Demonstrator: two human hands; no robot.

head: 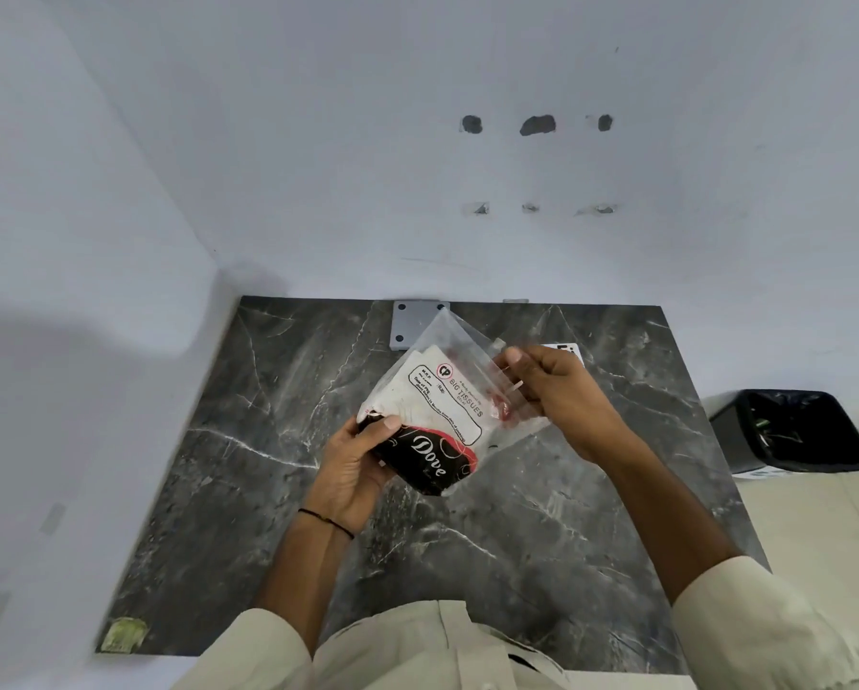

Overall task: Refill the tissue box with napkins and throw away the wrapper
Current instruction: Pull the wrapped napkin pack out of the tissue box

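I hold a pack of white napkins (430,398) in a clear plastic wrapper (454,341) above the dark marble table (278,440). The wrapper's lower end is black and red with the word "Dove". My left hand (355,470) grips that lower end from the left. My right hand (561,395) pinches the wrapper's clear upper right edge between thumb and fingers. A small white object (566,351) with dark print lies on the table behind my right hand, mostly hidden. I cannot make out a tissue box for certain.
A black waste bin (790,430) lined with a dark bag stands on the floor right of the table. A grey metal bracket (417,321) sits at the table's far edge against the white wall. A small yellowish sticker (123,634) marks the table's near left corner.
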